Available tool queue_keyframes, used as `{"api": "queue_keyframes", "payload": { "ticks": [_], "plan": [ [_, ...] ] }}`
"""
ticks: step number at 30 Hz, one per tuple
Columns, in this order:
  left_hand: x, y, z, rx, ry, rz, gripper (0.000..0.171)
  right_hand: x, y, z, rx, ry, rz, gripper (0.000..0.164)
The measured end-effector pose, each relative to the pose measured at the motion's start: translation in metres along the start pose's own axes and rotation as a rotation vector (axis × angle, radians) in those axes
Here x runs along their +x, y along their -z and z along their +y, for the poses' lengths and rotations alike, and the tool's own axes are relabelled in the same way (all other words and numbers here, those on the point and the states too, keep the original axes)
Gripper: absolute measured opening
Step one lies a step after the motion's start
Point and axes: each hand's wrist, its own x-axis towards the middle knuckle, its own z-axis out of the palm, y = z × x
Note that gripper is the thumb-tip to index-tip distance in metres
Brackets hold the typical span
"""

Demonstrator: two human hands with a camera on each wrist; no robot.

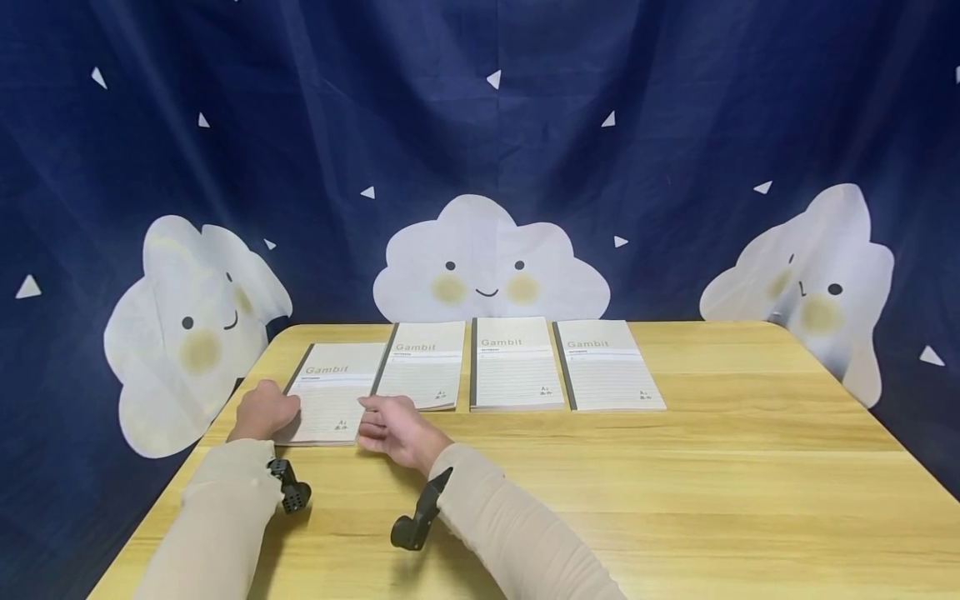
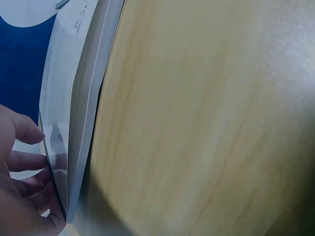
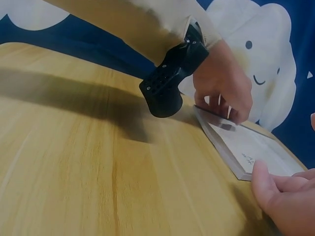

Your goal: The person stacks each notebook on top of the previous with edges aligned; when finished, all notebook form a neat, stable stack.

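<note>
A pale notebook (image 1: 330, 392) with a dark spine and "Gambit" on its cover lies on the table at the left end of a row. My left hand (image 1: 264, 410) holds its spine side near the lower corner, with bent fingers along the edge in the left wrist view. The cover (image 2: 66, 88) bows up a little from the pages beneath. Beside the opposite edge is my right hand (image 1: 397, 429), its fingers loosely bent. In the right wrist view, the right thumb (image 3: 263, 182) overlaps the near corner of the notebook.
Three similar notebook places continue the row: one partly behind the left notebook (image 1: 420, 367), one in the middle (image 1: 516, 367) and one on the right (image 1: 609, 367). The wooden table (image 1: 750, 467) extends rightward. A blue curtain (image 1: 495, 125) with clouds hangs behind it.
</note>
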Motion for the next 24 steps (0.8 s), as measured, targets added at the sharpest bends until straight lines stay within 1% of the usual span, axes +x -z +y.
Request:
{"api": "queue_keyframes", "payload": {
  "ticks": [4,8,11,15,24],
  "plan": [
    [0.002,-0.001,-0.0012,-0.004,0.012,-0.001,0.035,-0.0007,-0.0011,0.0002,-0.015,0.005,0.022,0.056],
    [0.004,-0.0019,-0.0023,0.0,0.017,-0.003,0.035,-0.0012,-0.0025,-0.0003,0.007,0.017,0.013,0.052],
    [0.0042,-0.0017,-0.0023,0.003,0.02,-0.005,0.034,-0.0014,-0.0034,-0.0004,0.029,0.026,0.006,0.054],
    [0.0028,-0.0008,-0.0018,-0.004,0.025,-0.009,0.033,-0.0012,-0.0039,0.0003,0.055,0.029,0.017,0.057],
    [0.0009,0.0002,-0.0001,-0.004,0.02,0.0,0.033,-0.0024,-0.0042,0.0005,0.063,0.033,0.052,0.055]
  ]
}}
